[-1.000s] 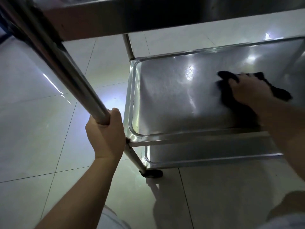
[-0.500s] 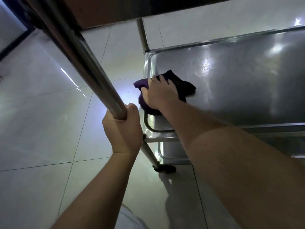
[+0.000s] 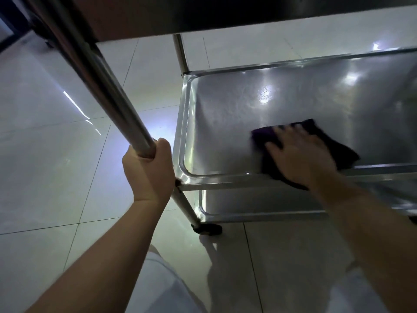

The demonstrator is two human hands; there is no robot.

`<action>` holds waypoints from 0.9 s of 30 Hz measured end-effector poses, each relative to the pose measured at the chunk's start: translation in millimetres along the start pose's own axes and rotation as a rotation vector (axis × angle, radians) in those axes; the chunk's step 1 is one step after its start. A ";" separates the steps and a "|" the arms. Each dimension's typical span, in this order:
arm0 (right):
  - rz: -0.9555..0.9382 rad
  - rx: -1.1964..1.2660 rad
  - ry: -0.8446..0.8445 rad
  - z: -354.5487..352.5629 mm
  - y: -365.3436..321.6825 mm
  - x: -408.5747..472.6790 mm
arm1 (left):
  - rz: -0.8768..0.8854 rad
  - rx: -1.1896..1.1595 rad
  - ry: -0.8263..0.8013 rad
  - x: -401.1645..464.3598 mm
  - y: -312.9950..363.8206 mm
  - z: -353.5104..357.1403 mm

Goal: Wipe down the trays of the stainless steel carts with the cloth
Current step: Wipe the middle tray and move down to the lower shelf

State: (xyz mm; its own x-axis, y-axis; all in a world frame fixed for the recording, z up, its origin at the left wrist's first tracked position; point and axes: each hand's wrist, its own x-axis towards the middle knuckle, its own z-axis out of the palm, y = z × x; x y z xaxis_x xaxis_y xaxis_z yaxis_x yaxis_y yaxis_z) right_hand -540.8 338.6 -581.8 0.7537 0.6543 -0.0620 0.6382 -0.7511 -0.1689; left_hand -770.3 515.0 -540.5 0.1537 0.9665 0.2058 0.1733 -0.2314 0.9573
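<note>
A dark purple cloth [image 3: 264, 133] lies on the middle tray [image 3: 225, 109] of a stainless steel cart, near the tray's front edge. My right hand [image 3: 300, 157] presses flat on the cloth with its fingers spread; it looks blurred. My left hand [image 3: 149, 170] grips the cart's near left upright post [image 3: 99, 82] just above the tray's front left corner. A lower tray [image 3: 248, 204] shows beneath the middle one. The top tray's underside [image 3: 225, 12] runs across the top of the view.
Pale glossy floor tiles [image 3: 56, 177] surround the cart. A black caster [image 3: 206, 229] sits under the near left post. The far left post [image 3: 180, 53] rises behind the tray. My light-clothed legs show at the bottom.
My right hand swept the cloth from the tray's right side to its front left corner, then back rightward toward the middle. My left hand kept its grip on the post.
</note>
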 end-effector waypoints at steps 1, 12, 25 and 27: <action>0.065 -0.012 0.021 -5.5 26.6 0.0 | -0.002 -0.007 -0.001 -0.3 0.2 0.8; -0.130 0.064 0.036 25.7 -129.6 -15.5 | -0.065 -0.070 0.005 -2.0 3.5 1.1; -0.224 0.020 0.021 5.6 -27.8 -12.6 | -0.065 -0.017 0.004 -5.3 4.7 -1.9; -0.140 -0.008 0.044 -5.3 31.7 -13.2 | -0.068 -0.010 0.005 -6.8 6.0 -0.6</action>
State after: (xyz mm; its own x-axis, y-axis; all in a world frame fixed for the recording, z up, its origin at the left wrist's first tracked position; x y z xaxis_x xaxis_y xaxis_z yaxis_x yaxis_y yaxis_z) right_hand -529.7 305.6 -581.2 0.6636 0.7481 0.0051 0.7384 -0.6538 -0.1652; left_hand -770.8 507.1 -536.0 0.1370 0.9804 0.1413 0.1738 -0.1642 0.9710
